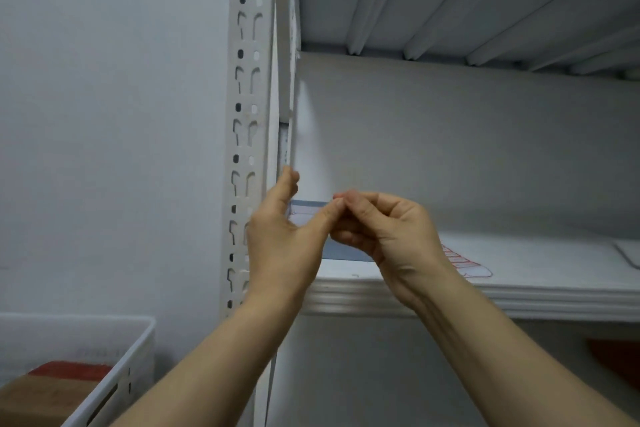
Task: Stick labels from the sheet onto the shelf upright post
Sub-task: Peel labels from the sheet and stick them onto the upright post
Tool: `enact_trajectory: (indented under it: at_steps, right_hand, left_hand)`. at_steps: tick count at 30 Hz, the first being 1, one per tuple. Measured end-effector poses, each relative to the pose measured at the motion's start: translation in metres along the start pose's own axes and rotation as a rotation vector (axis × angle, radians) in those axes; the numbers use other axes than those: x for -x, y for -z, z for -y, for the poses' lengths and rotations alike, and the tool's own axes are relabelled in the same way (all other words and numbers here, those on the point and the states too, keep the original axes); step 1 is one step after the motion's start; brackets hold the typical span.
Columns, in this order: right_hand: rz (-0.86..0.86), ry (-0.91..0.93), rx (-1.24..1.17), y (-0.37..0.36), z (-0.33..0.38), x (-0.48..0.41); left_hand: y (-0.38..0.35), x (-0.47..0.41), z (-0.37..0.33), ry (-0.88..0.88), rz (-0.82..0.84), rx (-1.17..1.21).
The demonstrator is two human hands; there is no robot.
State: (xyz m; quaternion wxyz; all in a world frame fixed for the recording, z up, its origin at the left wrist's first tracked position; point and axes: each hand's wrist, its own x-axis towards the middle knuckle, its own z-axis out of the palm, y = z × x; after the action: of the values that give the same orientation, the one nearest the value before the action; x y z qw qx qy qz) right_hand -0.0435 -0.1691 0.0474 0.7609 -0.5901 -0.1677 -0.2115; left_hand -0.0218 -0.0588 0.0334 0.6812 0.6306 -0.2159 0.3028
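The white slotted upright post (247, 87) rises at centre left, with white labels stuck along its inner face (290, 45). My left hand (284, 243) holds a blue-grey label sheet (306, 210) with red-outlined labels right beside the post, thumb and fingers curled around its left end. My right hand (384, 232) pinches at the sheet's top edge with thumb and forefinger, meeting my left thumb tip. Most of the sheet is hidden behind both hands; its lower edge (346, 253) shows between them.
A white shelf board (502, 291) runs right of the post, with a red-outlined sheet (467, 265) lying on it. Another shelf (485, 10) hangs overhead. A white plastic bin (114, 357) with a brown and red box (52, 388) sits lower left against the wall.
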Motion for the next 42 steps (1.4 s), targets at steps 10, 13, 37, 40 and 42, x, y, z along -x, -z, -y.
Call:
enact_trajectory:
  at_steps: [10,13,37,40,42]
  right_hand:
    - [-0.222,0.023,0.307,0.022,0.026,-0.054]
    - [-0.247,-0.103,0.303,0.026,0.025,-0.075]
    - [0.004,-0.174,1.106,0.043,-0.01,-0.135]
    - [0.082,-0.14,1.129,0.046,-0.013,-0.134]
    - [0.122,-0.131,1.2,0.044,-0.015,-0.132]
  left_hand:
    - [-0.052,-0.044,-0.003,0.238,0.116,0.031]
    - [-0.056,-0.062,0.003,0.276,0.125,-0.045]
    - [-0.036,-0.091,0.04,0.267,0.346,-0.707]
    - [-0.035,-0.092,0.045,0.26,0.376,-0.738]
    - [-0.035,-0.092,0.046,0.256,0.379,-0.774]
